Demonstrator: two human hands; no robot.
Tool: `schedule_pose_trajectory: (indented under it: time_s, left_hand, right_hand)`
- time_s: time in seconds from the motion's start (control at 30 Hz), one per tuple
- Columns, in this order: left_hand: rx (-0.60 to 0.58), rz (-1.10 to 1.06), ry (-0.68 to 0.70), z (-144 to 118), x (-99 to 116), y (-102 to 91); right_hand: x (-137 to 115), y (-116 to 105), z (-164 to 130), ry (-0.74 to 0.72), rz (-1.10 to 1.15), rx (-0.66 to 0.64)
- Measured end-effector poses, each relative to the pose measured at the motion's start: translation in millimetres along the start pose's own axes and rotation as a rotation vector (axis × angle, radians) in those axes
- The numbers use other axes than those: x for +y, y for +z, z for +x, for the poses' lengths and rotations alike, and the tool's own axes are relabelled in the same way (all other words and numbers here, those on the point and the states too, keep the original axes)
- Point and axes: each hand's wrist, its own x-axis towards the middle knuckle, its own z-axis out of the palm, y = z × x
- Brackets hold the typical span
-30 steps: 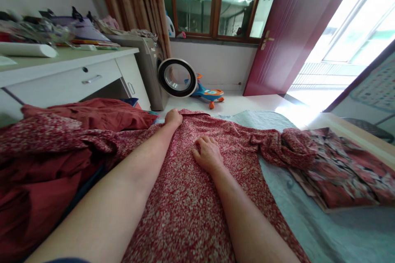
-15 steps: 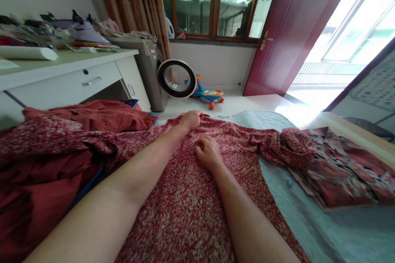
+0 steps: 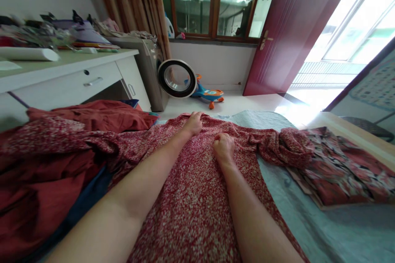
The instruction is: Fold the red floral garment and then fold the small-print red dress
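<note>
Your left hand [image 3: 194, 123] is curled over the far edge of the red floral garment [image 3: 191, 197], fingers folded down onto the cloth and gripping the hem. Your right hand [image 3: 224, 147] sits just beside it, nearer to you, closed into a loose fist with a pinch of the same fabric bunched under the knuckles. Both forearms lie along the garment, which is spread lengthwise over the pale blue bedcover [image 3: 324, 230] and runs from the bottom of the view to the far edge of the bed.

To the right, one part of the garment trails into a crumpled knot touching a folded patterned shirt [image 3: 336, 172], which lies flat on the bedcover. To the left, a heap of plain rust-red cloth [image 3: 92, 117] rests against the garment, with a dark blue fabric [image 3: 86, 201] showing beneath it.

Beyond the bed stand a white desk [image 3: 61, 78] loaded with clutter, a washing machine [image 3: 154, 70] with its round door [image 3: 177, 78] open, a blue and orange ride-on toy [image 3: 210, 94] on the floor, and a dark red door [image 3: 296, 28] standing open.
</note>
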Motion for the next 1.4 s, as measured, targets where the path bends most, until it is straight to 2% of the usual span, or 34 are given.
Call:
schedule_pose_trajectory:
  time_s: [0.07, 0.17, 0.33, 0.5, 0.6, 0.73, 0.83, 0.93, 1.03, 1.27, 1.4]
  left_hand:
    - [0.051, 0.038, -0.104, -21, 2, -4.5]
    - [0.041, 0.155, -0.221, -52, 2, -3.1]
    - [-0.113, 0.202, -0.314, -80, -9, 13.8]
    - [-0.114, 0.224, -0.295, -83, -13, 20.0]
    - [-0.104, 0.225, -0.292, -84, -11, 20.0]
    - [-0.083, 0.222, -0.28, -86, -11, 21.1]
    - [-0.088, 0.23, -0.279, -86, -11, 21.8]
    - [-0.084, 0.229, -0.281, -85, -12, 22.2]
    - [-0.078, 0.224, -0.287, -85, -12, 22.6]
    - [-0.078, 0.214, -0.276, -85, -13, 23.0]
    - [-0.099, 0.2, -0.285, -85, -11, 20.9]
  right_hand:
    - [-1, -3, -3, 0.014, -0.09, -0.017]
    - [-1, -7, -7, 0.002, -0.164, -0.048]
    - [-1, -12, -8, 0.002, -0.214, -0.081]
    - [-6, -21, 26, 0.052, -0.23, -0.215]
    - [-12, -23, 63, 0.038, -0.18, -0.198]
    - [-21, -13, 106, -0.052, -0.115, -0.142]
    - [-24, 3, 126, -0.099, -0.098, -0.185]
    - [-21, 16, 136, -0.102, -0.121, -0.262]
    - [-17, 24, 141, -0.093, -0.151, -0.284]
    - [-14, 32, 140, -0.039, -0.143, -0.103]
    - [-13, 39, 128, -0.048, -0.119, -0.056]
